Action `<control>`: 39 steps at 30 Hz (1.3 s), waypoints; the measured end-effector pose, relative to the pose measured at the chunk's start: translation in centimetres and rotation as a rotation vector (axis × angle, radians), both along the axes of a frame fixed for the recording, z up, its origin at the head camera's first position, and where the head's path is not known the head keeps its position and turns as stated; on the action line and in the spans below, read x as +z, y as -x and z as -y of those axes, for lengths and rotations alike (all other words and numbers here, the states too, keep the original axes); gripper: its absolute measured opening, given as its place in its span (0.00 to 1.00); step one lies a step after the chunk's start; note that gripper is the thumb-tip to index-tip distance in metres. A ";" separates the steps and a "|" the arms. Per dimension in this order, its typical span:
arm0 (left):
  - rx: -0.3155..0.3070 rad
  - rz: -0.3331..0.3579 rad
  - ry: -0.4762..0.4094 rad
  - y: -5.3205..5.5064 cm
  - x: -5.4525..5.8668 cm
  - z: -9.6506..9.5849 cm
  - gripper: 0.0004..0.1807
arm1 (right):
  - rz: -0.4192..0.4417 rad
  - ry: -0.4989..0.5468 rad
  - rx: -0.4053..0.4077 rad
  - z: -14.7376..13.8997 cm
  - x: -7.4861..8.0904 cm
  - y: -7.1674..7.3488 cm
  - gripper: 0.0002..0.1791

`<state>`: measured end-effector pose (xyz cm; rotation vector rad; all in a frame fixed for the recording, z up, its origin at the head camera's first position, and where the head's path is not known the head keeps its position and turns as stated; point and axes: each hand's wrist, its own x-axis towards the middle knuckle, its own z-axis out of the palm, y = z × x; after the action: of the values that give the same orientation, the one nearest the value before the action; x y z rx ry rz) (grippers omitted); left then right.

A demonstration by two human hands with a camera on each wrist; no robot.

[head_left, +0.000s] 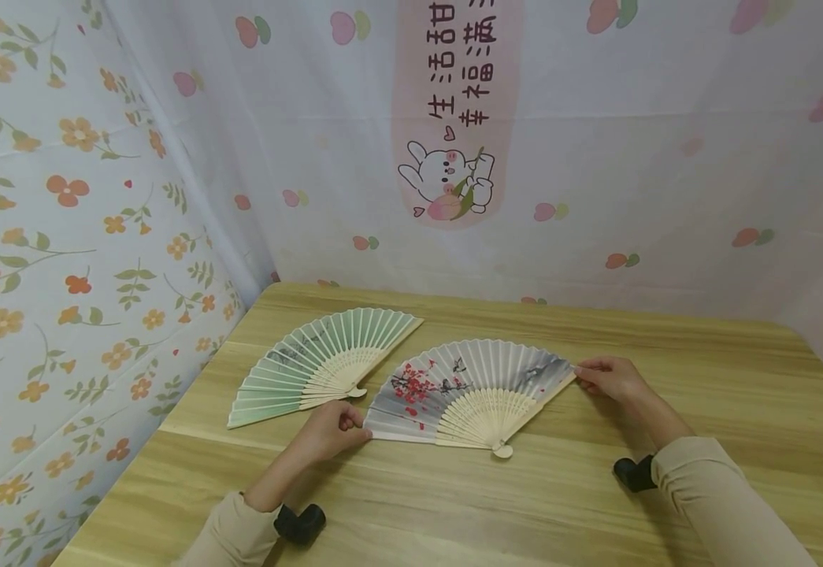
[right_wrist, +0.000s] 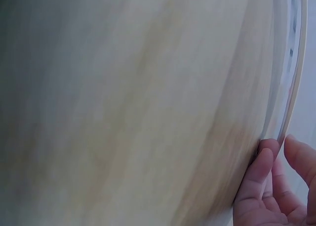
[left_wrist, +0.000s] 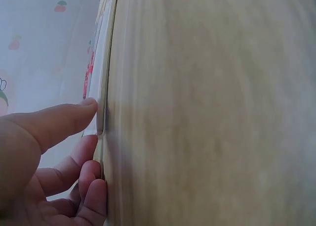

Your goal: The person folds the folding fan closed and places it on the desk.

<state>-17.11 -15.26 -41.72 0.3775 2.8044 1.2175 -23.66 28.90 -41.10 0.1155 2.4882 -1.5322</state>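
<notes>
A spread folding fan (head_left: 471, 390), grey and white with red blossoms and dark birds, lies on the wooden table with its pivot towards me. My left hand (head_left: 331, 431) pinches the outer tip of its left guard stick; the left wrist view has the thumb (left_wrist: 74, 114) on the pale guard and the other fingers curled below. At the opposite end, my right hand (head_left: 613, 379) pinches the tip of the right guard between thumb and fingers, close to the tabletop. Behind and left of it lies a green folding fan (head_left: 326, 358), also spread, untouched by either hand.
The wooden table (head_left: 702, 378) reaches back to a white curtain (head_left: 581, 142) with fruit prints and a rabbit drawing. On the left hangs a flower-patterned cloth (head_left: 99, 236). Black wrist devices (head_left: 301, 524) sit by both sleeves.
</notes>
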 end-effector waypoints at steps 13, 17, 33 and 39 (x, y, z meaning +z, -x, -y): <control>-0.005 0.017 -0.016 0.0 0.0 0.2 0.07 | 0.011 0.121 -0.004 -0.5 -0.4 0.1 0.25; -0.004 0.021 -0.011 0.0 -0.1 0.3 0.06 | 0.029 0.165 -0.018 -0.5 -0.5 0.0 0.24; -0.007 0.034 -0.072 0.1 0.4 0.6 0.05 | 0.106 0.378 0.035 -1.1 0.3 -0.4 0.21; -0.036 0.042 -0.127 0.2 0.4 0.8 0.06 | 0.129 0.387 0.047 -1.3 0.4 -0.7 0.23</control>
<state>-17.33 -16.07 -41.31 0.4020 2.6813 1.3826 -22.94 30.21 -40.65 0.0878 2.0396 -1.8863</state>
